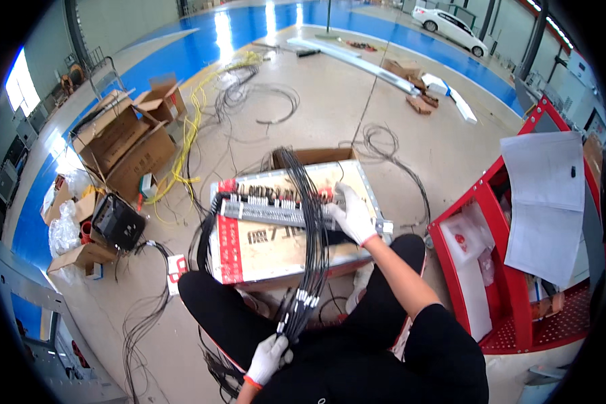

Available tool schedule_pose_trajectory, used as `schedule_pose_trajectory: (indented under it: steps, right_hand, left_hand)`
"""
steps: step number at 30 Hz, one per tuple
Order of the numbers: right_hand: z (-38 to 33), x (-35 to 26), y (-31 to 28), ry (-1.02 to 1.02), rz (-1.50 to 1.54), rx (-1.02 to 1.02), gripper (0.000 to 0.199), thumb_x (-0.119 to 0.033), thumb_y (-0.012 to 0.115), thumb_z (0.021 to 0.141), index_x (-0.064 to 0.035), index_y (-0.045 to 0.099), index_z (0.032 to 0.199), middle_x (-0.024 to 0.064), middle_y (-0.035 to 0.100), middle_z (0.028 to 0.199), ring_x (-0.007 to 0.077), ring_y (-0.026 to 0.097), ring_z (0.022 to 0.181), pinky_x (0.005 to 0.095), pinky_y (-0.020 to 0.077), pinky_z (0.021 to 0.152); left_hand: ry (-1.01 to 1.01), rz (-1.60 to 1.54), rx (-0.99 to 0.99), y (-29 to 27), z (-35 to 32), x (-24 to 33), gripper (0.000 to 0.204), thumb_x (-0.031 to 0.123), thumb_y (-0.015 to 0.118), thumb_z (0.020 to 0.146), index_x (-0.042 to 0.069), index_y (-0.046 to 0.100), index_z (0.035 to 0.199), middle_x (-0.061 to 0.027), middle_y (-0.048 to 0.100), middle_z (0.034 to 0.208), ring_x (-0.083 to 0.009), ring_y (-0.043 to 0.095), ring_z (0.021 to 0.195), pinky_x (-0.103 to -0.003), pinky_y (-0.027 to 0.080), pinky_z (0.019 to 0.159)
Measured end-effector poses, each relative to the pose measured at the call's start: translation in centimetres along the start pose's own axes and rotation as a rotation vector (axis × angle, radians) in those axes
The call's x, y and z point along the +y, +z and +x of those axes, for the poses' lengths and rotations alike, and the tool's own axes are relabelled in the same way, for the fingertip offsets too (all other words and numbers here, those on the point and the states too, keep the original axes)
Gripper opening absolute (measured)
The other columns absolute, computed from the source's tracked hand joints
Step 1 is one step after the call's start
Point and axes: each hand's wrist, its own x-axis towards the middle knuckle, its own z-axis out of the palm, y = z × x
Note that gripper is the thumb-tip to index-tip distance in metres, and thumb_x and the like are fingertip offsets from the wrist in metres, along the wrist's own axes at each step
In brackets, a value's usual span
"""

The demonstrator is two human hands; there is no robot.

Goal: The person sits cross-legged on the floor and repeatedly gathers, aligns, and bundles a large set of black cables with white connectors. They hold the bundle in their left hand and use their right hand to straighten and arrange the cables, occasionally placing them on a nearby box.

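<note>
Grey workshop floor spreads all around you, with a blue painted lane (262, 23) running across the top of the frame. Nearest, at the bottom centre, your left hand (268, 358) in a white glove is curled shut around the lower end of a bundle of black wires (313, 236), just below the small white sleeves on the wire ends. Your legs in black trousers (236, 320) frame that hand on both sides. The bundle rises from your grip through the middle of the picture and arches over a flat carton (283, 232) with red edges that rests in front of your knees. Along the carton lies a long grey terminal strip (276, 214). Your right hand (352, 214), also in a white glove, lies flat on the right end of that strip, fingers stretched out and pressed down, just right of where the wires cross it. At the right edge stands a red metal cart (478, 269) with white paper sheets (544, 202) draped over it. At centre left sits a black tool case (116, 221) and, beyond it, open cardboard boxes (124, 138). Farther up, yellow cables (192, 128) and loose black cables (269, 101) loop across the floor, and a white car (451, 28) is parked in the upper right.
</note>
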Motion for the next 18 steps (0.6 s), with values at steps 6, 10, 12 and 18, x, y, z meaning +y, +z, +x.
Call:
schedule_pose_trajectory:
  steps: [6,10,12,18]
  right_hand:
    - [-17.3,-3.9,-2.7,0.637,0.610,-0.330,0.036,-0.026,0.061,0.098,0.0010,0.057,0.120,0.0126,0.066,0.098,0.0181,0.067,0.092,0.0336,0.0539,0.081]
    - [-18.4,-9.2,-2.1,0.802,0.791,-0.554,0.035,-0.031,0.055,0.101,0.0000,0.063,0.116,0.0045,0.066,0.102,0.0107,0.061,0.083,0.0263,0.0513,0.073]
    - [-18.4,-8.2,-0.6,0.718,0.809,-0.432,0.029,-0.027,0.056,0.100,-0.0009,0.064,0.111,0.0026,0.066,0.096,0.0095,0.060,0.080,0.0264,0.0498,0.072]
    - [-13.5,-12.1,-2.5,0.408,0.960,-0.382,0.027,-0.024,0.063,0.096,0.0019,0.064,0.106,0.0023,0.066,0.087,0.0081,0.057,0.078,0.0268,0.0479,0.071]
  left_hand:
    - [-0.004,-0.020,-0.011,0.5,0.3,1.1,0.027,0.026,0.045,0.103,0.006,0.062,0.103,0.0031,0.056,0.068,-0.0041,0.041,0.050,-0.021,0.032,0.044]
    - [-0.029,0.040,-0.084,0.3,0.8,1.2,0.029,0.030,0.046,0.103,0.005,0.060,0.105,0.0023,0.059,0.075,-0.0038,0.043,0.053,-0.020,0.034,0.046]
    - [0.003,0.018,-0.145,0.3,1.4,1.6,0.028,0.030,0.048,0.103,0.005,0.059,0.104,0.0011,0.059,0.075,-0.0038,0.043,0.053,-0.020,0.034,0.046]
    - [0.217,-0.191,0.132,2.5,-0.6,3.3,0.022,0.020,0.047,0.101,0.003,0.059,0.097,-0.0024,0.059,0.067,-0.0043,0.040,0.046,-0.021,0.031,0.042]
